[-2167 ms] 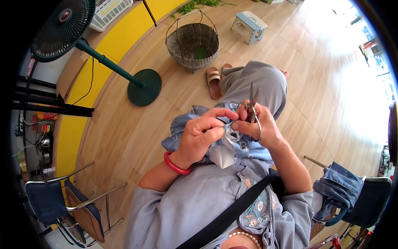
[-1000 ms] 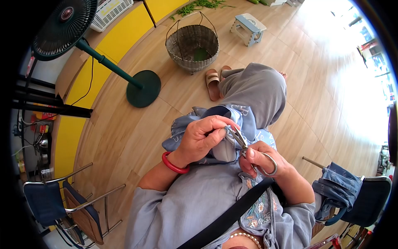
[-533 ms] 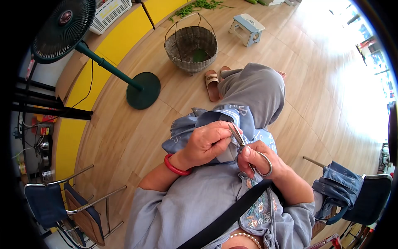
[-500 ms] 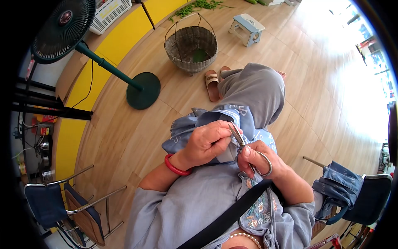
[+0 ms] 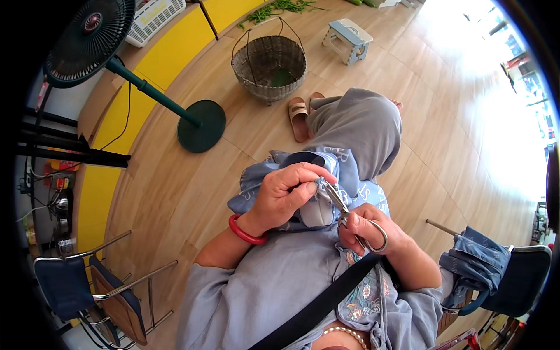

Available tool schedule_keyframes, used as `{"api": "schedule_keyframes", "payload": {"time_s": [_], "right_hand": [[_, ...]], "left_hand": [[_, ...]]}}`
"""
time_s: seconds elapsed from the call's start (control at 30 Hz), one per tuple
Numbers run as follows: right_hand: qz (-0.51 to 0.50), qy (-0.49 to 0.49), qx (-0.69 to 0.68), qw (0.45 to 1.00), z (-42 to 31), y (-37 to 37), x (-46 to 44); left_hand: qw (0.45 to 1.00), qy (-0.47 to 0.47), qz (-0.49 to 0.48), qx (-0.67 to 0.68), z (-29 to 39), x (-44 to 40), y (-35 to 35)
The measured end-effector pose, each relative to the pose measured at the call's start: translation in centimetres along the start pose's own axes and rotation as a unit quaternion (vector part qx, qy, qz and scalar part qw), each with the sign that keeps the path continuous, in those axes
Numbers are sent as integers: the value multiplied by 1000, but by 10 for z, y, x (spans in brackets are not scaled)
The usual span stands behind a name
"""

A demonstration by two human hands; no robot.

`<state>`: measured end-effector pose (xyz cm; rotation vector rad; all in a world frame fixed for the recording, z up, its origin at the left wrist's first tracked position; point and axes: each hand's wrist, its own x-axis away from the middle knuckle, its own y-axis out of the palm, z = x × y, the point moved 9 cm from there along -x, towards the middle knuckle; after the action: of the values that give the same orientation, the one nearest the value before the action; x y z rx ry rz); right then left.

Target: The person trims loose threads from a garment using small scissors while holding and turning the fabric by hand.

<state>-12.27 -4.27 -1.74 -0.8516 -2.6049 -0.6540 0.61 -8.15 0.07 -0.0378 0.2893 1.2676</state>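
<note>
My left hand (image 5: 287, 195), with a red bangle (image 5: 245, 231) on its wrist, pinches a small bunched piece of the blue lettered fabric (image 5: 256, 179) over my lap. Metal scissors (image 5: 338, 202) are gripped in my right hand (image 5: 371, 228), the thumb near the pivot and a ring handle against the palm. Their blade tips touch or nearly touch the pinched piece by my left fingertips. Whether the blades have fabric or thread between them is too small to tell. A pale part of the cloth hangs just below my left fingers.
Ahead stand a woven basket (image 5: 269, 67) and a small step stool (image 5: 348, 39), with sandals (image 5: 298, 119) nearby. A green floor fan (image 5: 202, 126) is at the left. Chairs stand on both sides, the right one (image 5: 515, 284) with blue cloth on it. Green vegetables (image 5: 280, 9) lie at the top.
Since the oldest frame my right hand has moved down and away from my left, turning the scissors toward the pinched piece. In the last half second both hands have shifted slightly and my left fingers have lifted a little.
</note>
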Motion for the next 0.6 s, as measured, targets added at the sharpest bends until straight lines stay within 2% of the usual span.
{"api": "schedule_keyframes", "payload": {"time_s": [0.47, 0.6], "right_hand": [[15, 36, 15, 999, 7, 0, -1], [39, 27, 66, 997, 3, 0, -2]], "left_hand": [[999, 37, 4, -16, 5, 0, 1], [1000, 24, 0, -3, 3, 1, 1]]}}
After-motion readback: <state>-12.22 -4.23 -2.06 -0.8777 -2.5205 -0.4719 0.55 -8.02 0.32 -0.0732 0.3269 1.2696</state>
